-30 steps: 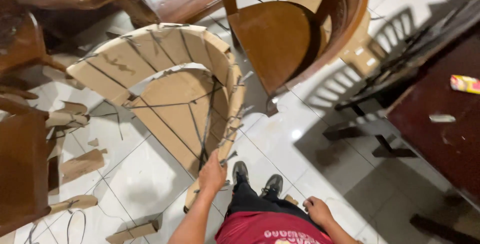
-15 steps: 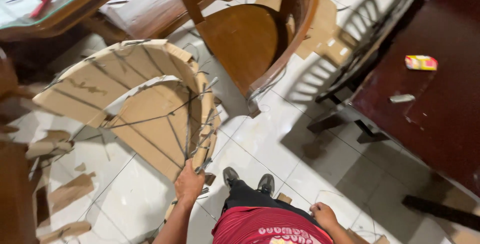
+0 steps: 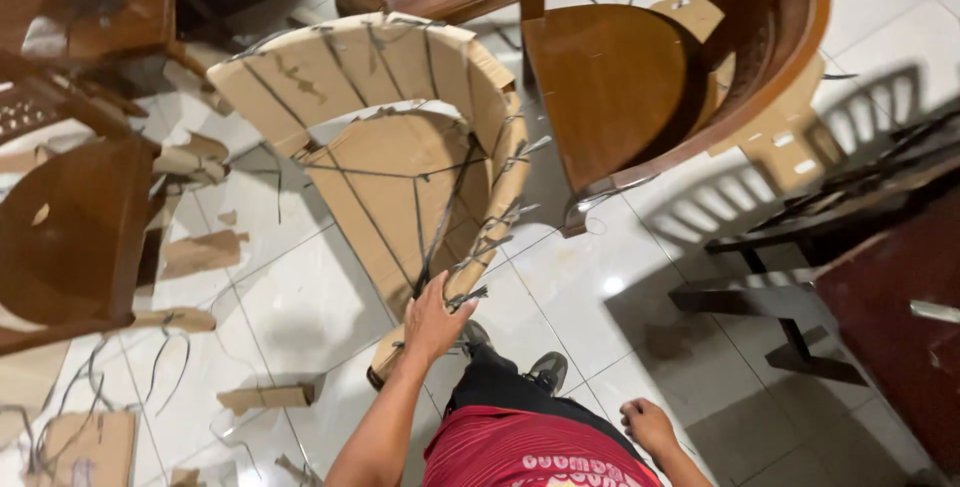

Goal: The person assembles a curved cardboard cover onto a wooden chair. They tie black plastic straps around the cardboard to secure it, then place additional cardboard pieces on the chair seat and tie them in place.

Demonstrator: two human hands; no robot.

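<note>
So this is mid-unwrap on a chair. The cardboard-wrapped chair (image 3: pixel 400 162) sits in the upper-left-to-centre of the frame, tipped toward the camera, its curved back and seat covered in brown cardboard with dark strapping bands (image 3: pixel 445 217) criss-crossing it. Several bands look cut already, loose ends sticking out along the right edge, but most of the cardboard is on, so I'd call it started and far from done.

Left hand (image 3: pixel 435 319) is at lower centre, fingers curled around the bottom edge of the wrapped chair where the loose band ends bunch up. Looks like a firm grip on the cardboard edge. Right hand (image 3: pixel 648 425) is at the lower right beside the leg, loosely curled, holding nothing that I can see.

Torn cardboard scraps (image 3: pixel 200 252) and cut band pieces litter the white tiled floor (image 3: pixel 590 277) on the left. An unwrapped wooden chair (image 3: pixel 640 77) stands at the upper right, bare.
</note>
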